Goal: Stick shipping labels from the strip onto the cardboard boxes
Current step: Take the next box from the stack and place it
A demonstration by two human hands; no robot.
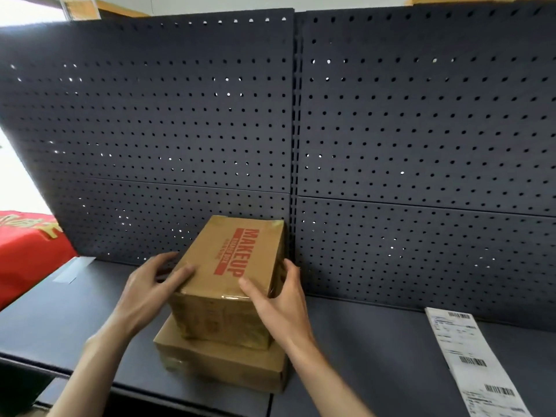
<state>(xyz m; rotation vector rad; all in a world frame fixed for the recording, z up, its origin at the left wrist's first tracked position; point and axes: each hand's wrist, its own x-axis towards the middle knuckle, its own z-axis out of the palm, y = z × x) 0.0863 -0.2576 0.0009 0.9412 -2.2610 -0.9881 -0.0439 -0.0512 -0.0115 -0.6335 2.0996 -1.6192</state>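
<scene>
A taped cardboard box [228, 266] with red "MAKEUP" print stands on top of a flatter cardboard box [222, 365] on the dark shelf. My left hand [150, 284] grips the upper box's left side and near corner. My right hand [276, 299] holds its right side, thumb on the top face. A white strip of shipping labels [472, 359] with barcodes lies flat at the far right of the shelf, away from both hands.
A dark pegboard wall [391, 130] rises straight behind the boxes. The dark shelf [361, 341] runs left and right, its front edge near me. A red cloth-covered object [27, 248] sits at the left, beside a small grey sheet [75, 269].
</scene>
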